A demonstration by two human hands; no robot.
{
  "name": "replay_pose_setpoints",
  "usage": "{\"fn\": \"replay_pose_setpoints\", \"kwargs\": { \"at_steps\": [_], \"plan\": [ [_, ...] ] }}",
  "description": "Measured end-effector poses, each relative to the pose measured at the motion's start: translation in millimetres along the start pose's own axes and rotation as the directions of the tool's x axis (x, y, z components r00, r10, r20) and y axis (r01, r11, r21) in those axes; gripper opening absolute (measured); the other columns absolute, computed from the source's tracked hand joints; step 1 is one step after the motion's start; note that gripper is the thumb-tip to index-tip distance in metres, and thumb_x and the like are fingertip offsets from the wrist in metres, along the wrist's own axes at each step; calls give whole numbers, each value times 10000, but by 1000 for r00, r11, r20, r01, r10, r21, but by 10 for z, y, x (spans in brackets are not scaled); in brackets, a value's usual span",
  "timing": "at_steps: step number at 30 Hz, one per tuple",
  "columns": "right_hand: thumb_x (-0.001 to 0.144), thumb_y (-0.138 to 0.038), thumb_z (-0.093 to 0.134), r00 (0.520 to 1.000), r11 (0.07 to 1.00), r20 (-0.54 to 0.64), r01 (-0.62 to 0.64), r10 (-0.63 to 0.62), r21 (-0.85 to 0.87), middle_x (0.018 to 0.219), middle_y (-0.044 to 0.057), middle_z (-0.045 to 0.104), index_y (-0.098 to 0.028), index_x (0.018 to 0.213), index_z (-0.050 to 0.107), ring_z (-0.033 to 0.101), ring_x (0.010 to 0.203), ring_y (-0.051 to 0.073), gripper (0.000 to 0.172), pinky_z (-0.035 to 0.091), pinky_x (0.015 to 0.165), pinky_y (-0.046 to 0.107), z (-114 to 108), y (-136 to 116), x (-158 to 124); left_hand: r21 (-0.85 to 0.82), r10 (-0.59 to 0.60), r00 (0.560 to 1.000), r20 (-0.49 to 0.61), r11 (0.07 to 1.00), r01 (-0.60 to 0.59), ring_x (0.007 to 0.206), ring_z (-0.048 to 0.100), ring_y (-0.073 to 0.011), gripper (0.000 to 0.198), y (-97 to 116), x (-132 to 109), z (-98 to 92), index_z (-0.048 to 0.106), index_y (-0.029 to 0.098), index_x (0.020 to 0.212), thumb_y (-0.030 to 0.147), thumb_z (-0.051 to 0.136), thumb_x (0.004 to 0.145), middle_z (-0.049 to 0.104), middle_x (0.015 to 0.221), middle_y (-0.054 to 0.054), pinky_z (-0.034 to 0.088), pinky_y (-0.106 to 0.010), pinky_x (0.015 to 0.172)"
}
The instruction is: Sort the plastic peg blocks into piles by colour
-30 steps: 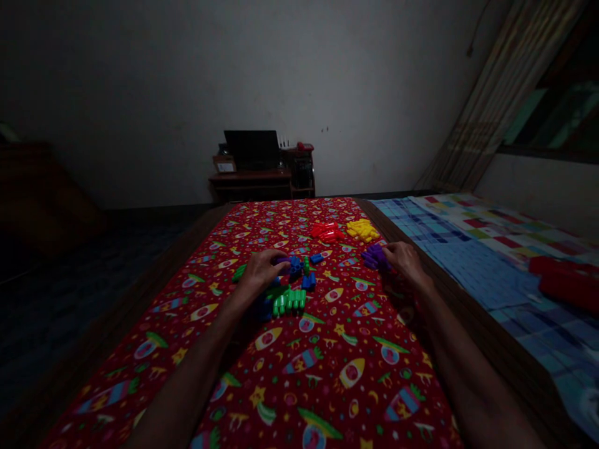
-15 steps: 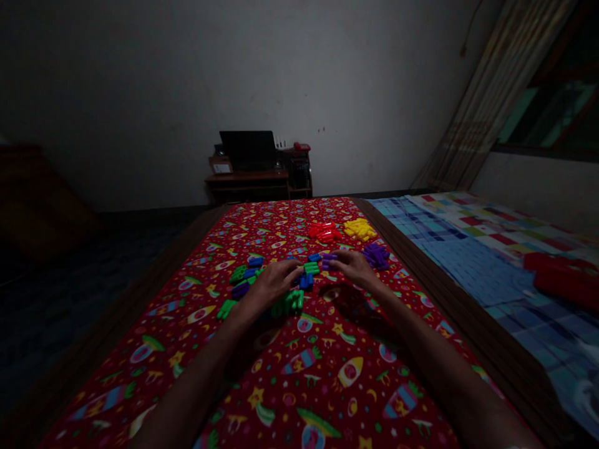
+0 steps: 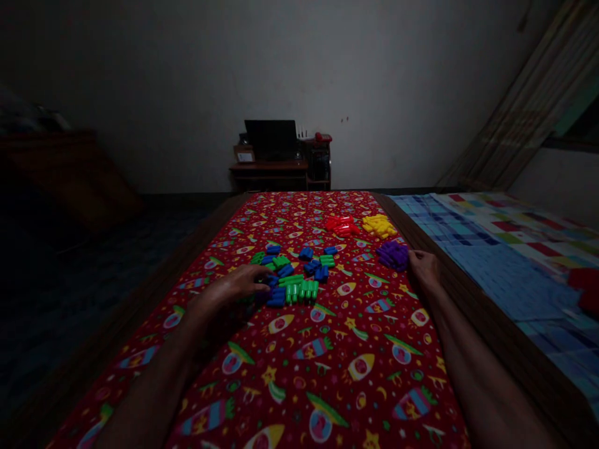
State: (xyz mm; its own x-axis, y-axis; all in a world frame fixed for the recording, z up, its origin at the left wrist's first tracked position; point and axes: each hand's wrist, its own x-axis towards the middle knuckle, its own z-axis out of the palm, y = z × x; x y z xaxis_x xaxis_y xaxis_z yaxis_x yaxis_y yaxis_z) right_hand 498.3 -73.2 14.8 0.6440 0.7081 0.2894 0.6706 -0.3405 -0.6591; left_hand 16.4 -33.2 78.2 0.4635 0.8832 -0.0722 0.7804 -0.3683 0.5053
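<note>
Small plastic blocks lie in heaps on a red patterned cloth (image 3: 299,349). My left hand (image 3: 241,280) is at the left side of a mixed group, thumb and forefinger apart over dark blue and purple blocks; its other fingers are hidden. Beside it are green blocks (image 3: 302,290) and a blue block (image 3: 276,297). More blue blocks (image 3: 321,273) lie to the right. At the right edge of a purple heap (image 3: 393,255) is my right hand (image 3: 425,268), fingertips close to the purple blocks, with nothing visible in them.
Heaps of red blocks (image 3: 342,226) and yellow blocks (image 3: 379,226) lie farther back. Beyond the cloth stands a desk (image 3: 269,166) with a monitor (image 3: 270,140) against the wall. A checked blue bedspread (image 3: 477,249) lies to the right.
My right hand has moved right from the mixed group, where it had a purple block, to the purple heap. My left hand has shifted left. The view has turned slightly left.
</note>
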Motion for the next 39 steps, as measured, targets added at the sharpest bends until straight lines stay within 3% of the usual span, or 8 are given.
{"fn": "replay_pose_setpoints", "kwargs": {
  "at_steps": [14,17,20,23,28,31,35,39],
  "plan": [
    [827,-295,460,957,925,-29,288,-290,247,947,131,740,-110,996,734,675,843,237,371,493,775,311,-119,-797,-297,124,19,999,-43,992,-14,789,662,-211,207,384,-133,-2,701,227,870,288,634,683,723,858,-23,483,-258,683],
    [853,-300,501,818,803,176,454,-547,387,952,98,743,-147,997,735,678,833,217,315,496,768,295,-38,-1170,-695,-115,75,983,-169,989,-95,832,667,-210,270,554,-65,180,682,216,926,384,645,718,724,920,-31,512,-280,740],
    [868,-355,548,540,664,400,498,-740,557,1032,73,729,-192,1169,669,673,861,204,363,502,764,291,87,-1376,-1130,-399,90,959,-270,896,-196,870,670,-211,368,754,2,523,648,183,986,470,621,757,719,965,-57,529,-310,789],
    [880,-368,548,450,622,431,530,-782,577,1050,76,717,-193,1217,632,663,872,201,388,495,757,292,179,-1400,-1347,-505,119,962,-245,831,-232,894,674,-218,380,859,27,741,633,168,1021,469,590,792,716,1000,-74,533,-328,804],
    [880,-313,548,549,692,433,643,-715,328,925,89,722,-154,1159,648,650,792,198,337,460,690,267,74,-1277,-1028,-16,175,950,-258,983,-185,988,640,-238,293,605,-51,369,684,200,961,425,529,855,708,1028,-69,473,-338,895],
    [860,-242,553,690,739,396,673,-606,-40,969,121,709,-158,1126,658,632,871,229,298,430,726,290,-94,-1123,-698,279,-5,962,-273,956,84,1023,624,-263,263,274,-122,31,673,187,1024,318,549,832,689,1076,-105,468,-324,844],
    [861,-192,508,832,708,374,548,-410,-445,1002,140,686,-173,1045,679,581,957,278,251,400,768,347,-246,-856,-479,367,-173,982,-71,911,187,857,658,-233,200,-74,-119,-108,685,194,933,280,579,787,713,925,-89,448,-266,674],
    [850,-134,476,869,691,380,486,-318,-534,1078,163,658,-165,1073,669,533,1037,324,296,398,805,400,-259,-712,-469,301,-138,989,-59,942,150,729,646,-206,196,-166,-23,-79,689,199,851,334,577,764,713,804,-53,405,-249,574]
  ]
}}
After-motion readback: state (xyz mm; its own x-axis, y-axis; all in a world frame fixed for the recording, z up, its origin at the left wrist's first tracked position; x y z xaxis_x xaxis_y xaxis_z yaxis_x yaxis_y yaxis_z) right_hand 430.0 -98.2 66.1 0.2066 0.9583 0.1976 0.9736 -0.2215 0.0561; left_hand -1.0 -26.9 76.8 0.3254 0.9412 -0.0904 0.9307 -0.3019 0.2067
